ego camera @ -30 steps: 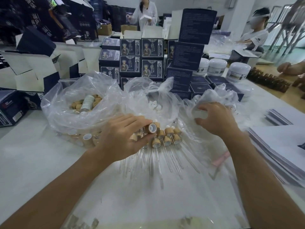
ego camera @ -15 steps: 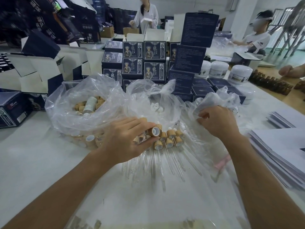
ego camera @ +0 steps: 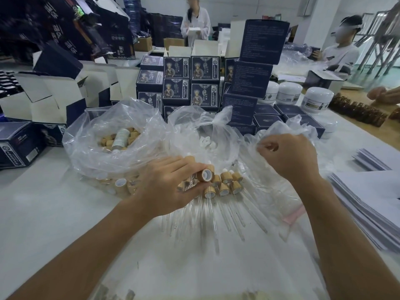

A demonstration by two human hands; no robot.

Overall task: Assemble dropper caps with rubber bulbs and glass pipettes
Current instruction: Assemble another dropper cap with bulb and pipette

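The head view looks down on a white tabletop (ego camera: 39, 213) crowded with packing goods. The left hand (ego camera: 171, 187) has its fingers and thumb curled round a tan, wood-look cylindrical dropper cap (ego camera: 205, 175), held on its side with its white-lined open end facing the camera. It hovers just above a cluster of assembled droppers (ego camera: 225, 185), tan caps with clear glass pipettes (ego camera: 216, 224) fanning toward the viewer across a sheet of clear plastic. The right hand (ego camera: 290, 159) is curled with fingertips pinched together at the crumpled mouth of a clear plastic bag (ego camera: 287, 131) on the right; what it pinches is too small to tell, apart from the plastic film. The two hands are well apart.

Behind the left hand, a large clear plastic bag of loose tan caps (ego camera: 112, 144) stands open, with a pale cylindrical bottle (ego camera: 120, 138) lying on top of the caps. Between the two bags, a knotted clear bag holds small white rubber bulbs (ego camera: 207, 144). Stacked dark navy printed cartons (ego camera: 190, 81) rise behind, white round jars (ego camera: 318, 99) sit to their right, and a pile of white paper sheets (ego camera: 372, 202) lies at the right edge.
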